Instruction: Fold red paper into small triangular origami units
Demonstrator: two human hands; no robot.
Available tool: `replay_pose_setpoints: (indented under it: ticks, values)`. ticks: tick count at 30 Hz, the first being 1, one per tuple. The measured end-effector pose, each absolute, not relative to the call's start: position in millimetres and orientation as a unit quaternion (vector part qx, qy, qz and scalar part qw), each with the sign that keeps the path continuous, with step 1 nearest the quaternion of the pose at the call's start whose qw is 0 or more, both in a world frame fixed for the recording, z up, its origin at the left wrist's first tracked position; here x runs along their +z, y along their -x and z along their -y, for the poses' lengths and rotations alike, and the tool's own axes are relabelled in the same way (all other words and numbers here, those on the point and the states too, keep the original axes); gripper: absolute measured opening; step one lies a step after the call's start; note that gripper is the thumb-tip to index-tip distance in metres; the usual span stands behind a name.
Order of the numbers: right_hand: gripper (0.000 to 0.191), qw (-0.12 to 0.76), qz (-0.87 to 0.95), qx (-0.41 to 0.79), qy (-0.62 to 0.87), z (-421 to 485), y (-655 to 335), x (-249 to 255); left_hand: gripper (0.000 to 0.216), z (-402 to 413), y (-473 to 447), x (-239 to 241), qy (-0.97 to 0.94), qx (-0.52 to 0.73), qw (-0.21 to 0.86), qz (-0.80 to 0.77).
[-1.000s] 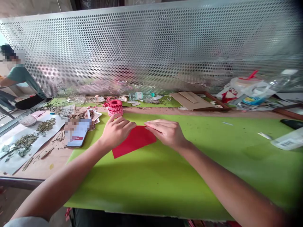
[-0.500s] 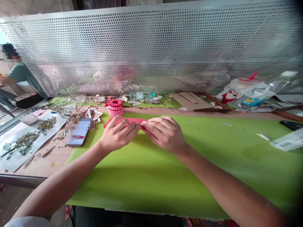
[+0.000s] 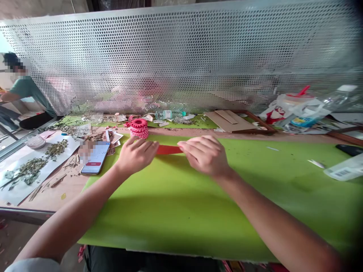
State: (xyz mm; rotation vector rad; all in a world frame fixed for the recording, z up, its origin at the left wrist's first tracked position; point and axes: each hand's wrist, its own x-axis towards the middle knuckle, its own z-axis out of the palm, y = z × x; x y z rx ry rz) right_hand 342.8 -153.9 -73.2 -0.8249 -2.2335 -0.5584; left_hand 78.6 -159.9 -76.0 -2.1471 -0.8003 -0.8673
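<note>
A folded strip of red paper [image 3: 169, 150] lies on the green mat [image 3: 198, 204], and only its middle shows between my hands. My left hand [image 3: 136, 155] presses down on its left end with fingers curled together. My right hand [image 3: 206, 155] covers its right end, fingers bent and pressed onto the paper. Just beyond my left hand stands a stack of red pleated paper rosettes [image 3: 138, 128].
A phone [image 3: 94, 157] lies left of the mat, beside white sheets with dried plants [image 3: 34, 166]. Cardboard pieces [image 3: 229, 120], a water bottle [image 3: 169, 114] and plastic bags [image 3: 297, 107] sit along the perforated metal screen [image 3: 181, 60]. Another person [image 3: 22, 94] sits at far left.
The flat red sheet has been folded away from me into a narrow strip. Both hands moved forward and now press apart along the fold.
</note>
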Motion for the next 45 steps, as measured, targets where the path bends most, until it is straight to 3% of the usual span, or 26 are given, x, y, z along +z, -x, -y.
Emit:
replay_pose_setpoints:
  ticks: [6,13,16,22,33,35,39,43,45]
  values:
    - [0.017,0.389,0.811,-0.226,0.374,140.5,-369.9,-67.4,0.022,140.3,-35.1,-62.2,0.746,-0.361,0.340,0.443]
    - [0.016,0.349,0.857,-0.241,0.294,146.2,-346.9,-78.1,0.036,162.0,-81.3,-77.9,0.840,-0.318,0.288,0.331]
    - [0.016,0.334,0.867,-0.250,0.273,149.6,-337.4,-80.5,0.025,162.4,-101.4,-92.9,0.852,-0.287,0.294,0.324]
    - [0.015,0.299,0.886,-0.252,0.250,149.7,-333.8,-82.3,0.025,156.5,-100.7,-100.0,0.851,-0.278,0.300,0.330]
    - [0.022,0.306,0.850,-0.256,0.344,126.3,-378.0,-70.3,0.029,145.7,-66.2,-87.7,0.820,-0.301,0.304,0.380]
    - [0.021,0.317,0.846,-0.215,0.371,123.3,-383.2,-71.6,0.027,143.8,-61.2,-85.1,0.815,-0.315,0.297,0.385]
    - [0.062,0.278,0.883,-0.050,0.375,129.0,-369.4,-81.7,0.021,144.5,-61.5,-83.1,0.825,-0.345,0.271,0.356]
    - [0.047,0.276,0.858,0.160,0.402,140.1,-351.4,-88.7,0.020,146.5,-65.5,-82.6,0.830,-0.365,0.247,0.341]
    - [0.046,0.316,0.809,0.252,0.427,142.7,-348.3,-88.3,0.025,147.6,-65.8,-82.3,0.810,-0.395,0.252,0.352]
